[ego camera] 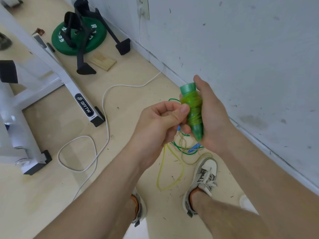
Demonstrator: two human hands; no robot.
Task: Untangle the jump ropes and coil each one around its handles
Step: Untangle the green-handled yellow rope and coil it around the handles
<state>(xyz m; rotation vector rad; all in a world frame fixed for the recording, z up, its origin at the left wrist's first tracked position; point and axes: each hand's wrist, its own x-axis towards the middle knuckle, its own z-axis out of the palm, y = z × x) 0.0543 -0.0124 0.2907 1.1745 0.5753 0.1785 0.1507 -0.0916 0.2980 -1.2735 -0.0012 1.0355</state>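
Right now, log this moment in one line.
right hand grips green handle | left hand pinches yellow-green rope | winding unfinished | loose loops on floor

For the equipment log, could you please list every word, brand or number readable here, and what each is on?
"BRTW": on the dark oval label at the foot of the white frame.
"R" and "35": white print on the green weight plate; the rest is hidden by the black straps or too blurred to read.
No text shows on the green handle or the shoes.
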